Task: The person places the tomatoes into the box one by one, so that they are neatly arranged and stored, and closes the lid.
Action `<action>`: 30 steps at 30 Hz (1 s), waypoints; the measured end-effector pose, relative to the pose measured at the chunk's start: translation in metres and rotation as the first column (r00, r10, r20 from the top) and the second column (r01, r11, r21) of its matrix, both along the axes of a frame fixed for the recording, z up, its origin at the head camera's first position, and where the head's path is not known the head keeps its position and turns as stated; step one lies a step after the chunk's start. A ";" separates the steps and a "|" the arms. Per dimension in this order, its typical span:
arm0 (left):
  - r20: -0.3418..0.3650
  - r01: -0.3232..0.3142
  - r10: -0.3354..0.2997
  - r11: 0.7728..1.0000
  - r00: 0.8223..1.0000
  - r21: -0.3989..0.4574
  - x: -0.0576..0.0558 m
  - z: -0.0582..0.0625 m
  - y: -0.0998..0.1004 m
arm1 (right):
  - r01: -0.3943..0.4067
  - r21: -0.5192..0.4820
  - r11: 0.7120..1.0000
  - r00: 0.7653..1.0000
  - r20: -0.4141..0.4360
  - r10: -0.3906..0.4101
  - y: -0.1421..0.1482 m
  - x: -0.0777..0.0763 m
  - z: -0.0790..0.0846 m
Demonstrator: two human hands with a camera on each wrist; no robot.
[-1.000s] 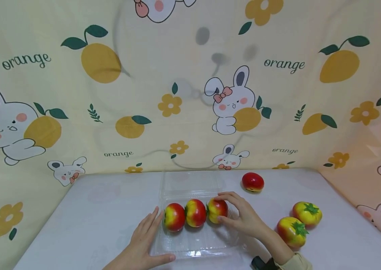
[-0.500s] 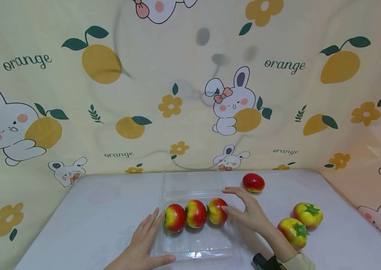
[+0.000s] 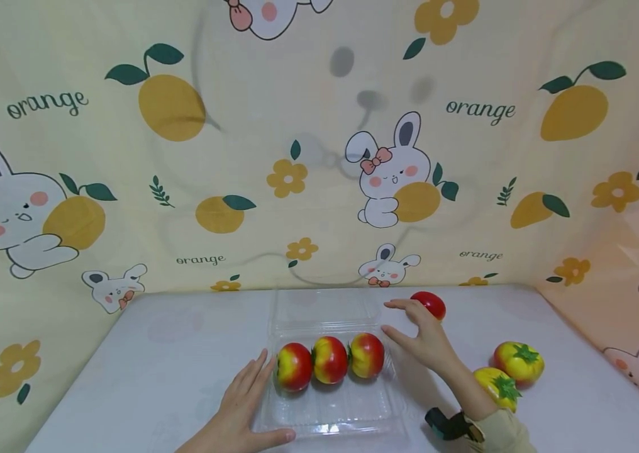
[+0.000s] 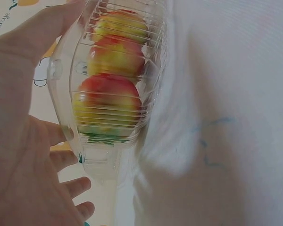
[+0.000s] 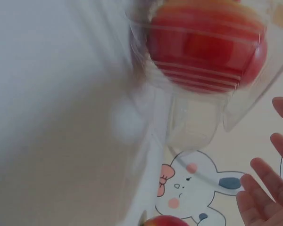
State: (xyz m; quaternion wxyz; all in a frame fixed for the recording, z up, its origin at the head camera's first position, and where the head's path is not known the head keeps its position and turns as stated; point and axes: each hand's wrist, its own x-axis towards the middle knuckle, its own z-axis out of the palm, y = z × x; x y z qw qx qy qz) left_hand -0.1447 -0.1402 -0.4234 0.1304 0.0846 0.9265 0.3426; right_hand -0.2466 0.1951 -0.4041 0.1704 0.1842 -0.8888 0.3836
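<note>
A clear plastic clamshell box lies with its lid folded back. In its far part sit three glossy red-and-yellow fruits in a row: left, middle and right. Along the box's left side rests my left hand, fingers extended and thumb at the near edge; the left wrist view shows the hand against the clear wall. To the right of the box, my right hand hovers with thumb and fingers spread, holding nothing. A red fruit behind it is partly hidden.
Two more fruits with green leafy tops, one farther and one nearer, stand on the white table at the right. The right forearm partly covers the nearer one. A printed cloth hangs behind the table.
My right hand has let go of the rightmost fruit in the box and moved right and away, towards the far red fruit. The left hand has stayed at the box's side.
</note>
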 end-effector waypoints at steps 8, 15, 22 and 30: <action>-0.042 0.043 -0.043 0.999 0.998 0.013 0.001 -0.001 -0.002 | 0.129 0.018 0.991 0.986 0.107 -0.130 0.012 -0.014 0.011; 0.004 0.003 -0.003 1.000 1.000 -0.006 0.000 0.000 0.000 | 0.188 0.013 0.982 0.967 0.171 -0.188 0.017 -0.021 0.015; 0.013 -0.001 0.001 1.000 1.000 0.000 0.000 0.000 0.000 | 0.248 0.002 0.969 0.941 0.239 -0.241 0.020 -0.027 0.014; 0.007 0.006 -0.006 1.000 1.000 -0.005 0.000 0.000 -0.001 | 0.298 -0.011 0.954 0.903 0.327 -0.278 0.025 -0.035 0.016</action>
